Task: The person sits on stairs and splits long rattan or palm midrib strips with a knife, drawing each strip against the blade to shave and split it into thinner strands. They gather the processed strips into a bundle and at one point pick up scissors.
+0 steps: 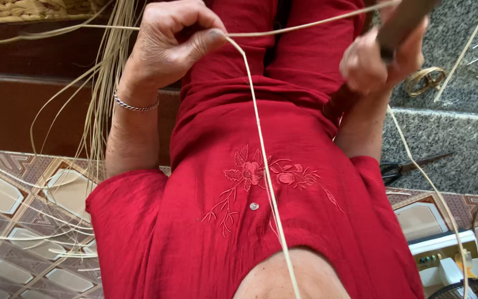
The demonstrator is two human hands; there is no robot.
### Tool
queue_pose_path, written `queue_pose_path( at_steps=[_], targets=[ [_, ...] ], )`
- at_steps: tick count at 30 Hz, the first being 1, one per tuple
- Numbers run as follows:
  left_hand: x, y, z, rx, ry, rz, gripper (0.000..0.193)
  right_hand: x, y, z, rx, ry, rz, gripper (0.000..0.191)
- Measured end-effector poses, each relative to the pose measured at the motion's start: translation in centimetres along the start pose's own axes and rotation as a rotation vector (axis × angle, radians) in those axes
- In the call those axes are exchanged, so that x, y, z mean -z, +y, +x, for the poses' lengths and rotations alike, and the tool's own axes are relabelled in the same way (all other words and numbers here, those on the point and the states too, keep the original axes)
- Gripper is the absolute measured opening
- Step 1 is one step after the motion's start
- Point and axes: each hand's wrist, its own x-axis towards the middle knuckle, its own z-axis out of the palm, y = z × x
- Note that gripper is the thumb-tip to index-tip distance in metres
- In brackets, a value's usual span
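We pinch a strip [261,144] in our left hand [170,41], and it runs down over our lap toward the camera. Our right hand [374,61] sits to the right of it, wrapped around a tool [399,25]. A bundle of strips [106,83] hangs left of the left wrist. Scissors [402,167] lie on the floor [460,144] below the right hand, with a coil [424,80] just beside that hand.
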Motion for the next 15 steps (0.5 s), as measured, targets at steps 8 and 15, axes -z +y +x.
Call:
queue_pose_path(
  at_steps=[8, 15],
  targets=[
    [-3.0, 0.3, 1.4, 0.023, 0.040, 0.014, 0.011, -14.3, 6.2, 3.1, -0.137, 0.088, -0.600, 0.064],
    [-2.2, -2.5, 1.4, 0.057, 0.055, -0.164, 0.010, -13.2, 5.9, 4.2, -0.087, 0.088, -0.399, 0.056]
  ],
)
